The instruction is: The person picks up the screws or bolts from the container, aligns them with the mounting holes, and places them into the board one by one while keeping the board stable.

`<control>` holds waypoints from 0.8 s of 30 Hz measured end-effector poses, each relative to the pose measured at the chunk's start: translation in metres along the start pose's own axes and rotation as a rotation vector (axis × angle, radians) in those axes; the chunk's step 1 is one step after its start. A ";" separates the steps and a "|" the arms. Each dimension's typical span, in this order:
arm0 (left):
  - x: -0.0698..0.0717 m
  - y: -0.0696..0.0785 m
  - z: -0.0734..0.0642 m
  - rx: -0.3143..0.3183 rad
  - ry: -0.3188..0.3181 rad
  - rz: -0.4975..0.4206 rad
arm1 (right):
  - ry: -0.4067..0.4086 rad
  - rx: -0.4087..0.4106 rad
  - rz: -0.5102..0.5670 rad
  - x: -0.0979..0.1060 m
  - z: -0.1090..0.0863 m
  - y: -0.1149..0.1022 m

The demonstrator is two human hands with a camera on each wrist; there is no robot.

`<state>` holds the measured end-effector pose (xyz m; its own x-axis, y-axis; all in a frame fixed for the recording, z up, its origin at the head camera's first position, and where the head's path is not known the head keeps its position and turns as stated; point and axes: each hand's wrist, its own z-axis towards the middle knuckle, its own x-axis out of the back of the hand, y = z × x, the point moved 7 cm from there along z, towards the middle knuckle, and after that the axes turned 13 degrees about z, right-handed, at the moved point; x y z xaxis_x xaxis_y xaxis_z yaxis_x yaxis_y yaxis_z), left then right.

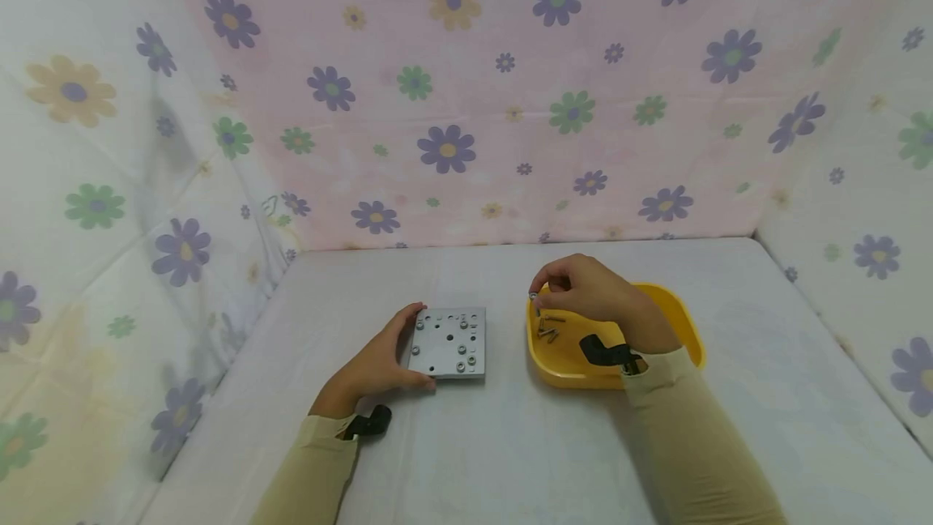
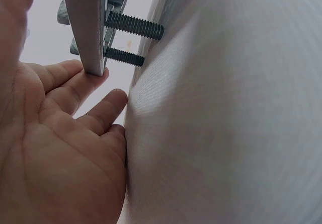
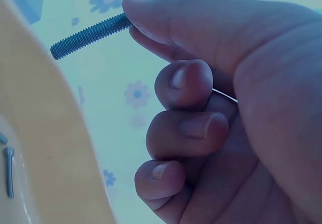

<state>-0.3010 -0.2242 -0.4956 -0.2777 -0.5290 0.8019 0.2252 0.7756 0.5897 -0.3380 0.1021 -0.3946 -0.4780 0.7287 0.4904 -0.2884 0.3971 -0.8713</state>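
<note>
A square silver metal plate (image 1: 437, 359) with holes lies on the table's middle left, several socket-head screws standing in it. My left hand (image 1: 375, 367) grips it along its left side, thumb at the near edge and fingertips at the far edge. In the left wrist view, threaded screw shanks (image 2: 136, 26) stick out beneath the plate, toward the cloth. Above the left rim of a yellow tray (image 1: 688, 322), my right hand (image 1: 583, 290) pinches one socket-head screw (image 3: 90, 35) between thumb and index finger. Its threaded end shows; the other fingers are curled.
Several loose screws (image 1: 548, 330) lie inside the tray, toward its left. White cloth (image 1: 466, 444) covers the table. Flower-patterned fabric (image 1: 496, 144) hangs at the back and both sides. Black wrist-worn pieces (image 1: 603, 351) sit at both cuffs.
</note>
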 end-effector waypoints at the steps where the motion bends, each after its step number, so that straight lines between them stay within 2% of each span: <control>1: 0.000 0.000 0.000 0.003 -0.001 0.003 | 0.005 0.011 0.004 -0.001 0.000 -0.002; 8: 0.003 -0.002 -0.004 0.004 -0.004 0.023 | 0.024 0.047 0.022 -0.008 0.002 -0.017; 18: 0.000 -0.003 -0.004 -0.019 -0.004 0.006 | 0.113 0.111 0.067 -0.009 0.006 -0.036; 24: 0.000 0.001 0.001 -0.031 0.001 0.005 | 0.160 0.093 0.157 -0.015 0.006 -0.038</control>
<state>-0.3013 -0.2230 -0.4956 -0.2755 -0.5253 0.8051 0.2559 0.7672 0.5882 -0.3249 0.0724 -0.3683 -0.3876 0.8594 0.3334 -0.2994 0.2247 -0.9273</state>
